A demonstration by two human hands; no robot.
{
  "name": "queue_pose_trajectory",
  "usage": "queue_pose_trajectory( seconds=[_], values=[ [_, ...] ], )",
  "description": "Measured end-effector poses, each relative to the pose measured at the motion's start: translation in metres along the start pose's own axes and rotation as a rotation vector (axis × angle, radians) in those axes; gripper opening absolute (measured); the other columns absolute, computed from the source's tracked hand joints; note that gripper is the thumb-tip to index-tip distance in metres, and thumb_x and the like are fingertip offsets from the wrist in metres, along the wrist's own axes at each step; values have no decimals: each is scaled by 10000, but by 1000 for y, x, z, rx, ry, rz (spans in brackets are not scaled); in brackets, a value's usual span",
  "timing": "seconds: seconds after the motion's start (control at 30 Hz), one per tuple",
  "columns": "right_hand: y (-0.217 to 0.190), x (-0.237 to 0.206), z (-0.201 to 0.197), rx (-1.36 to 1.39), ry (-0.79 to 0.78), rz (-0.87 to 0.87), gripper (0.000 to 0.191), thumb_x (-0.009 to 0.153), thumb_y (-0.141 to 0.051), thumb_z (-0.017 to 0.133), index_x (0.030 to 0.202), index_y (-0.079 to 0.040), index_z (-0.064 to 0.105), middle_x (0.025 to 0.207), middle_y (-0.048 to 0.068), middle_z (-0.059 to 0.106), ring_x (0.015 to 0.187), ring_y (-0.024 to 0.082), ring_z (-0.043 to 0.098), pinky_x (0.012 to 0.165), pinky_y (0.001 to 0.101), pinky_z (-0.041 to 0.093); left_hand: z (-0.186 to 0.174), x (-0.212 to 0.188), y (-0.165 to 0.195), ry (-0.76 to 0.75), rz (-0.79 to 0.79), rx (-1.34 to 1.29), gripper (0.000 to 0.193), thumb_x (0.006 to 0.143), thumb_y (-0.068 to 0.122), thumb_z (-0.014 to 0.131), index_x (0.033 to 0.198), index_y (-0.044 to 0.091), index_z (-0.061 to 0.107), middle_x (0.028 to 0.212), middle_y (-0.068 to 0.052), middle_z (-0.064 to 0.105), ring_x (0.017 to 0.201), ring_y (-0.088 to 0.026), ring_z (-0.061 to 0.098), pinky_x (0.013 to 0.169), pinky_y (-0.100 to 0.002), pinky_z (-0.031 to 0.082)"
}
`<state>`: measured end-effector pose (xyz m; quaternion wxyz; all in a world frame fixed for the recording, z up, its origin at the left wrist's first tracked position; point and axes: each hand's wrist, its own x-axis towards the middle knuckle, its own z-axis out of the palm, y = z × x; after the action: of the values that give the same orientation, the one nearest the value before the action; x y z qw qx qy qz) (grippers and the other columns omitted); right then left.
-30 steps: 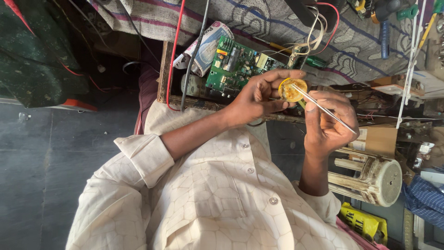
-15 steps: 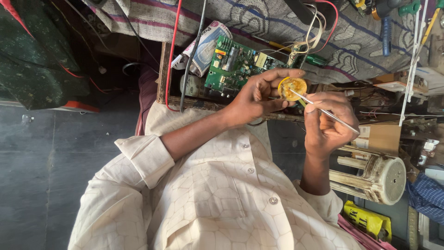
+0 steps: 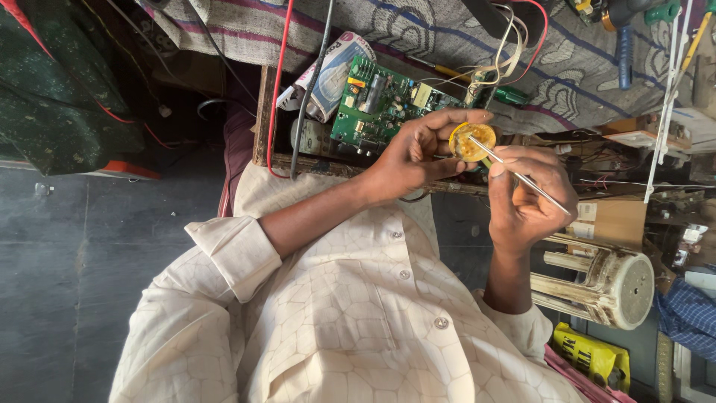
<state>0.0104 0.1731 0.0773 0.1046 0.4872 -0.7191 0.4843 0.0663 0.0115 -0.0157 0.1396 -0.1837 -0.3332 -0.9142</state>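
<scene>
Landmark: green rectangular printed circuit board (image 3: pixel 384 101), lying on the patterned grey cloth-covered tabletop (image 3: pixel 418 30).
Held part: small round yellow disc-shaped component (image 3: pixel 473 142), in the air just beside the board's near edge, its flat face turned toward the camera.
Left hand (image 3: pixel 418 149): fingers curled closed around the disc's rim, thumb on one side, fingertips on the other; firm pinch.
Right hand (image 3: pixel 529 198): closed around a thin silver metal rod-like tool (image 3: pixel 514 175), held like a pen.
Tool axis: long axis runs diagonally, from the right hand's knuckles toward the circuit board; tip points into the disc's face and seems to touch it.
Disc axis: no clear long axis, being round; the face is tilted slightly toward the tool.
Risk, slip: judged, the tip could skid off the face and jab the left fingers, since both things are unsupported in the air.
Risk, drop: a loosened pinch would let the disc fall off the tabletop edge toward the cream shirt (image 3: pixel 335 328).
Risk, wires: red and black cables (image 3: pixel 287 82) beside the board could snag a forearm.
</scene>
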Motion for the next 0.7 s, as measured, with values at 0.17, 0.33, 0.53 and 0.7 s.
queue_pose_trajectory(
  seconds=[0.17, 0.33, 0.53, 0.7],
  values=[
    [2, -1, -1, 27, 11, 18, 145, 1005, 134, 691, 1099, 47, 624, 1145, 196, 687, 1010, 211, 701, 885, 303, 613, 0, 0, 1, -5, -4, -5, 597, 1022, -142, 631, 1565, 2, 429, 1444, -83, 619, 1315, -140, 622, 1117, -295, 539],
    [3, -1, -1, 43, 23, 26, 136, 1008, 136, 684, 1099, 52, 625, 1147, 203, 683, 995, 209, 700, 866, 306, 628, 0, -1, 3, -2, -14, 9, 598, 1025, -136, 632, 1569, 12, 431, 1434, -86, 629, 1303, -143, 629, 1106, -301, 548],
    [3, -1, -1, 41, -5, 3, 154, 1010, 146, 685, 1111, 54, 615, 1161, 204, 682, 1013, 218, 703, 895, 313, 621, 0, -1, 3, -10, -9, 9, 598, 1028, -134, 631, 1570, 19, 430, 1439, -84, 627, 1328, -144, 618, 1116, -303, 545],
    [1, -1, 1, 35, 3, 18, 154, 1015, 153, 683, 1110, 51, 618, 1130, 203, 683, 1023, 221, 705, 897, 315, 629, 0, 0, 2, -4, -8, -1, 600, 1026, -135, 634, 1569, 16, 429, 1439, -87, 624, 1323, -147, 619, 1118, -304, 543]
  ],
)
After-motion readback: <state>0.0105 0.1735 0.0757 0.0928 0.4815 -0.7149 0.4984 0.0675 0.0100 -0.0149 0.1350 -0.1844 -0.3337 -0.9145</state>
